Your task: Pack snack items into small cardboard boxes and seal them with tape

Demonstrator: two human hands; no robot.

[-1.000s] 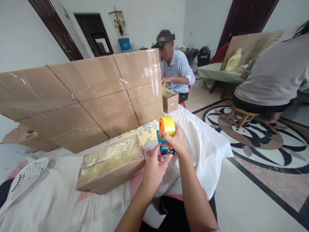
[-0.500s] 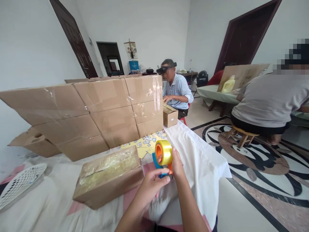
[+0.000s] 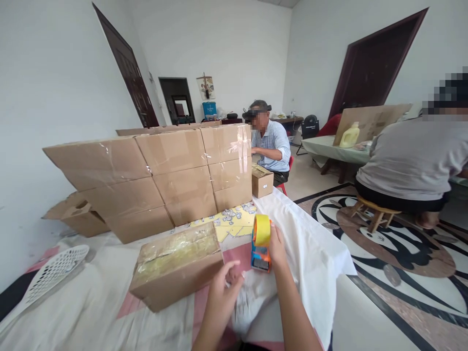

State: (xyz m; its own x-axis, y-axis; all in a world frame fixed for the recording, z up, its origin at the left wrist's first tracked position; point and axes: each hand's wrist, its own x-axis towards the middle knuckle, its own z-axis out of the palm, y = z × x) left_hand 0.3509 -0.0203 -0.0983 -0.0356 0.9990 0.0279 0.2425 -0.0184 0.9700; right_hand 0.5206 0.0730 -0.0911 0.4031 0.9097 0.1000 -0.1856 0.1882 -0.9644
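Note:
My right hand [image 3: 278, 247] is closed on a tape dispenser [image 3: 261, 251], blue and orange, with a roll of yellowish packing tape [image 3: 262, 230] on its upper end. To the left of it, my left hand [image 3: 225, 283] holds nothing, thumb and fingers apart, clear of the dispenser. A closed cardboard box [image 3: 179, 273] lies just beyond my left hand, its top seam covered with shiny tape. All of this is over a table with a white and pink cloth [image 3: 296, 229].
A wall of stacked taped boxes [image 3: 183, 180] stands behind, with a small box [image 3: 262, 184] at its right end. An opened box [image 3: 78, 214] and a white plastic basket [image 3: 58, 273] are on the left. One person [image 3: 272, 141] sits opposite, another [image 3: 409, 156] at right.
My left hand has come away from the tape dispenser and moved down and left. The dispenser has turned in my right hand. The view has shifted a little.

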